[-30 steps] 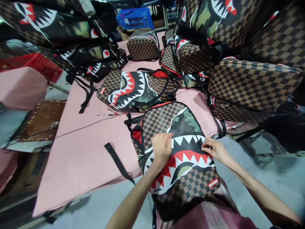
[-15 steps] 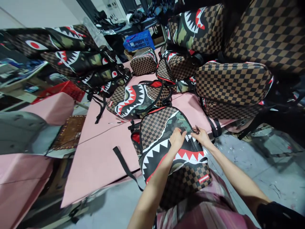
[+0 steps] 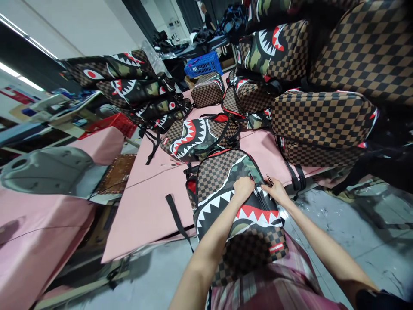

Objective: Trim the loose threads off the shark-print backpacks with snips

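A backpack [image 3: 222, 172] with a brown-and-black check, camouflage and a toothed shark mouth leans from the table edge onto my lap. My left hand [image 3: 244, 189] is closed in a pinch on its front panel, right of the middle; the fingertips are partly hidden. Close beside it, my right hand [image 3: 274, 189] grips what look like small dark thread snips [image 3: 269, 180], points facing up and away. The fingers of that hand also touch the panel near the backpack's right edge. Creases run down the panel between both hands.
Another shark-mouth backpack [image 3: 196, 135] lies behind on the pink table [image 3: 145, 219]. Stacked backpacks stand at the left [image 3: 129, 90] and right [image 3: 322, 120]. Farther back is a blue crate [image 3: 203, 63]. A grey sewing-machine-like body [image 3: 48, 170] stands at far left, and a loose strap [image 3: 176, 217] hangs over the front edge.
The view has turned a little left and up, so everything appears shifted right. Both hands stay at nearly the same place on the backpack, and the tool is still in my right hand.
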A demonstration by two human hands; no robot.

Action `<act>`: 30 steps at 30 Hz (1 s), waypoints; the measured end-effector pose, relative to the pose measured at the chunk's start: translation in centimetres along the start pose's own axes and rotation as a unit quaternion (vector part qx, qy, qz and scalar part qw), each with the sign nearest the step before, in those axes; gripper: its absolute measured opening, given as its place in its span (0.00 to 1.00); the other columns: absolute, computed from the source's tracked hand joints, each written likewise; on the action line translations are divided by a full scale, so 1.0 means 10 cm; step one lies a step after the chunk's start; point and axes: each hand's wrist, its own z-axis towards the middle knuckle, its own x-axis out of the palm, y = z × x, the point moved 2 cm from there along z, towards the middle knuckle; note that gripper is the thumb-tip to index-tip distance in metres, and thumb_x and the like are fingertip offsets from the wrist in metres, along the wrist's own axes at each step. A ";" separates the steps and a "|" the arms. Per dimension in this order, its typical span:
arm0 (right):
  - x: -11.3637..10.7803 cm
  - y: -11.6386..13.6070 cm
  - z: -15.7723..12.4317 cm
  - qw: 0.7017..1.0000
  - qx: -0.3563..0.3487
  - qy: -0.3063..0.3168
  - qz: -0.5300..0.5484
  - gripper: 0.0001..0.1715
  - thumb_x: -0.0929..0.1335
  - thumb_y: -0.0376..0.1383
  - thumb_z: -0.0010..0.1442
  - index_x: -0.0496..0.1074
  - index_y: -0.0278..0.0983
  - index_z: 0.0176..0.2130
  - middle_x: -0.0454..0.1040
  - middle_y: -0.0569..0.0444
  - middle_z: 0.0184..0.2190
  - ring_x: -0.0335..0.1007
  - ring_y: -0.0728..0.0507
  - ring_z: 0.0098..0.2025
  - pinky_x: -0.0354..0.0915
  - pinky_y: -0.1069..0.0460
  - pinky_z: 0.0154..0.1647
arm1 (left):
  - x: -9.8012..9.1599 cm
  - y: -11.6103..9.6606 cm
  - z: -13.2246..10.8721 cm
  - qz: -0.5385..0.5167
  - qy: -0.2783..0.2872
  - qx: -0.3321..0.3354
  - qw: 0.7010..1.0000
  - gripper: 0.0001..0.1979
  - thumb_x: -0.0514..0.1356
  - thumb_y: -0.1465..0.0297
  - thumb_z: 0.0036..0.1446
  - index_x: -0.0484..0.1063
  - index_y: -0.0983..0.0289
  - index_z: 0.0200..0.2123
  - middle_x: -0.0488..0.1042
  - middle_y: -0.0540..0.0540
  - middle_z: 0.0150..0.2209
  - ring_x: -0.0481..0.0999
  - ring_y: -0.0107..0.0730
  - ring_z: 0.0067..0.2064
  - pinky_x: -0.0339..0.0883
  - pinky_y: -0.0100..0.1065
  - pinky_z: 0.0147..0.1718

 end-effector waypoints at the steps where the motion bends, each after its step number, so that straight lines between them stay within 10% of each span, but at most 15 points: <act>1: -0.03 0.05 -0.04 1.000 -0.007 -0.006 -0.002 0.27 0.68 0.41 0.51 0.68 0.32 0.49 0.73 0.45 0.44 0.69 0.40 0.44 0.64 0.47 0.45 | -0.02 0.02 -0.06 -0.016 -0.005 0.019 1.000 0.15 0.48 0.67 0.56 0.73 0.66 0.29 0.77 0.64 0.33 0.75 0.43 0.41 0.63 0.35 0.39; 8: -0.18 0.61 -0.34 0.941 -0.220 0.076 -0.243 0.24 0.63 0.45 0.59 0.64 0.45 0.55 0.69 0.51 0.40 0.70 0.44 0.35 0.62 0.52 0.31 | -0.10 0.19 -0.42 -0.134 -0.036 0.111 0.984 0.17 0.44 0.65 0.59 0.67 0.63 0.24 0.71 0.49 0.17 0.73 0.27 0.23 0.62 0.26 0.30; 13: -0.20 0.74 -0.36 0.875 -0.244 0.161 -0.385 0.22 0.64 0.46 0.59 0.66 0.43 0.51 0.69 0.52 0.37 0.69 0.45 0.30 0.56 0.53 0.25 | -0.03 0.21 -0.46 -0.175 -0.038 0.131 0.975 0.16 0.46 0.65 0.58 0.64 0.63 0.21 0.69 0.47 0.15 0.71 0.26 0.20 0.60 0.26 0.27; 20: -0.23 0.76 -0.27 0.864 -0.257 0.227 -0.369 0.22 0.68 0.44 0.55 0.67 0.40 0.48 0.71 0.52 0.36 0.70 0.43 0.33 0.54 0.54 0.26 | 0.00 0.23 -0.46 -0.187 -0.029 0.146 0.971 0.16 0.46 0.65 0.58 0.65 0.63 0.22 0.68 0.47 0.15 0.72 0.26 0.21 0.61 0.26 0.28; 30: -0.26 0.53 -0.38 0.936 -0.233 0.209 -0.159 0.08 0.63 0.35 0.58 0.69 0.36 0.31 0.72 0.55 0.26 0.67 0.49 0.27 0.56 0.56 0.29 | -0.09 0.20 -0.36 -0.092 0.019 0.114 0.989 0.16 0.45 0.66 0.56 0.70 0.63 0.26 0.73 0.51 0.19 0.75 0.30 0.27 0.64 0.27 0.32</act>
